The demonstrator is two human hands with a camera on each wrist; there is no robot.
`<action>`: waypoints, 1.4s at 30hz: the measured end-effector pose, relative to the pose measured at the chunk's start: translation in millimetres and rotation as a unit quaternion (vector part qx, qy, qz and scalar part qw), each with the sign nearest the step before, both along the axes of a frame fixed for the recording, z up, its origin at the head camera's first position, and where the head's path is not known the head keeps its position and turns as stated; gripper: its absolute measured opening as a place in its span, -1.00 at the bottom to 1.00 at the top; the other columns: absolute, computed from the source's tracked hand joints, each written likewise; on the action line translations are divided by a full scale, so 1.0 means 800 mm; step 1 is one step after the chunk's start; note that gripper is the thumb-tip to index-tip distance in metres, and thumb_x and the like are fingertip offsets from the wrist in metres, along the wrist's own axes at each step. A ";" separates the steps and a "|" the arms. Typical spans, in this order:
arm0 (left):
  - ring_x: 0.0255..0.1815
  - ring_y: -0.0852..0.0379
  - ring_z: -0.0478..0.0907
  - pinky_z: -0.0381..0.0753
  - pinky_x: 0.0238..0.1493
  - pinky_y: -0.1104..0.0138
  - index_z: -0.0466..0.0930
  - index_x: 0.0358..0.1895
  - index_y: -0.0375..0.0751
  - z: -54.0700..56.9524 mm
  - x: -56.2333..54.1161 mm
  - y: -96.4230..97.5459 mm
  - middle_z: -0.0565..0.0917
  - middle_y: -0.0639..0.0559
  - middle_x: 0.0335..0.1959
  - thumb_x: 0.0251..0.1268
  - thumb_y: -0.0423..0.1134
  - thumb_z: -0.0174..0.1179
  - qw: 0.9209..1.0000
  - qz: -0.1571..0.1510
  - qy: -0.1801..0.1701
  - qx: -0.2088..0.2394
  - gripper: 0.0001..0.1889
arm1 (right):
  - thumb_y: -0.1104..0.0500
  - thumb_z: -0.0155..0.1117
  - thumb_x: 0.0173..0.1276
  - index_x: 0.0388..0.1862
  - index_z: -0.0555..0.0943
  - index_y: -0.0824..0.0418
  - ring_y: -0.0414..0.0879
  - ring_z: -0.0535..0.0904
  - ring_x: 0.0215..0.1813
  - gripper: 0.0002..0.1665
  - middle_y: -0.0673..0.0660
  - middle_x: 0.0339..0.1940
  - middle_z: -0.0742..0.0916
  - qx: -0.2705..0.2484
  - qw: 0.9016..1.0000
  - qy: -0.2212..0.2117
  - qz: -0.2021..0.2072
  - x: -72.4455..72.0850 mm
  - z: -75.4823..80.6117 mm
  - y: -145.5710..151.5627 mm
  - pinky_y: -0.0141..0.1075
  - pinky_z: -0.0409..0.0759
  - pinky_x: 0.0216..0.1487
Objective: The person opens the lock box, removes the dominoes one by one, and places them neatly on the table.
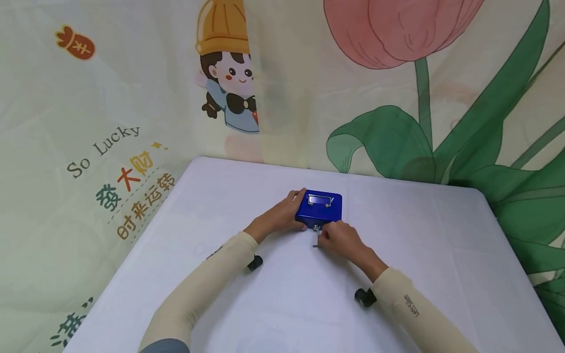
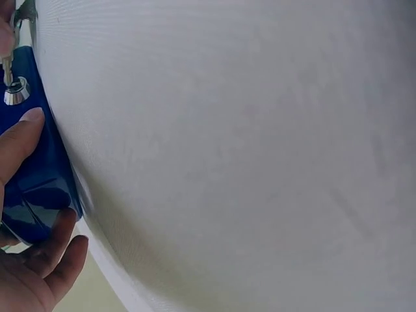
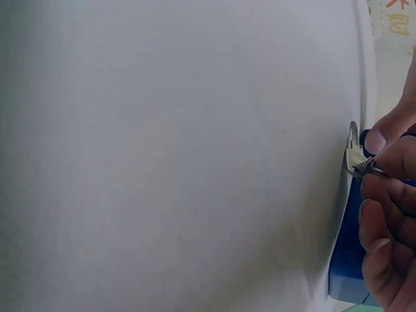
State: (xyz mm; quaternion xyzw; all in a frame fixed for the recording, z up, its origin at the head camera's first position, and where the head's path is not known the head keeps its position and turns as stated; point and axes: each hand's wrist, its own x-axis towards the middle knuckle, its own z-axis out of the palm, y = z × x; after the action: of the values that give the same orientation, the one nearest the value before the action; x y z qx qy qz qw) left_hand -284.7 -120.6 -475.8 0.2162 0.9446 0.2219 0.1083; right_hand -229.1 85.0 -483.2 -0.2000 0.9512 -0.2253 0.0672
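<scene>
A small blue metal cash box [image 1: 324,212] with a silver carrying handle [image 1: 320,200] on its lid sits near the table's far edge, lid down. My left hand [image 1: 284,214] holds its left side, the thumb on the front face beside the round silver lock [image 2: 17,92]. At that lock my right hand [image 1: 343,239] pinches a key whose shank stands in the keyhole. From its ring hangs a second key [image 3: 354,158], loose below the fingers. Much of the pinched key is hidden by the right fingertips.
The table [image 1: 282,299] is covered in a white cloth, with its far edge against a printed wall hanging [image 1: 291,83]. Black wrist cameras sit under the left forearm [image 1: 255,263] and right forearm [image 1: 365,297].
</scene>
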 end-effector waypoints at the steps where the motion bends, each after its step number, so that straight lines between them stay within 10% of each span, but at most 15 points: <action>1: 0.47 -0.20 0.32 0.34 0.48 -0.01 -0.22 0.64 -0.14 0.000 0.000 0.000 0.12 -0.29 0.56 0.09 -0.01 0.53 1.000 -0.001 0.001 0.000 0.22 | 0.20 0.37 0.31 -0.48 0.70 0.17 -0.18 0.48 -0.58 -0.84 -0.06 -0.70 0.58 0.001 1.000 0.001 0.001 0.000 -0.002 -0.001 -0.38 0.45 -0.50; 21: 0.49 -0.17 0.31 0.32 0.49 0.03 -0.27 0.65 -0.12 -0.002 0.000 0.001 0.10 -0.25 0.57 0.14 0.03 0.48 1.000 -0.007 -0.003 -0.010 0.21 | 0.17 0.36 0.36 -0.50 0.70 0.19 -0.17 0.43 -0.64 -0.77 -0.03 -0.79 0.46 0.013 0.999 0.042 -0.024 0.015 -0.007 -0.011 -0.37 0.37 -0.54; 42: 0.48 -0.18 0.32 0.33 0.49 0.02 -0.26 0.65 -0.15 -0.003 0.003 -0.002 0.11 -0.28 0.56 0.14 0.01 0.49 1.000 -0.005 0.001 -0.007 0.21 | 0.00 0.42 0.33 -0.29 0.78 0.24 -0.19 0.39 -0.61 -0.70 -0.01 -0.70 0.63 0.094 0.986 0.119 0.067 0.011 0.001 -0.014 -0.34 0.46 -0.54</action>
State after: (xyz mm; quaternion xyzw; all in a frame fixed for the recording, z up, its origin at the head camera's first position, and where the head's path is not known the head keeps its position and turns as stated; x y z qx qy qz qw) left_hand -282.4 -121.8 -478.4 0.2205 0.9452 0.2143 0.1096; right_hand -220.6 73.5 -482.6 -0.2816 0.9537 -0.1045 -0.0131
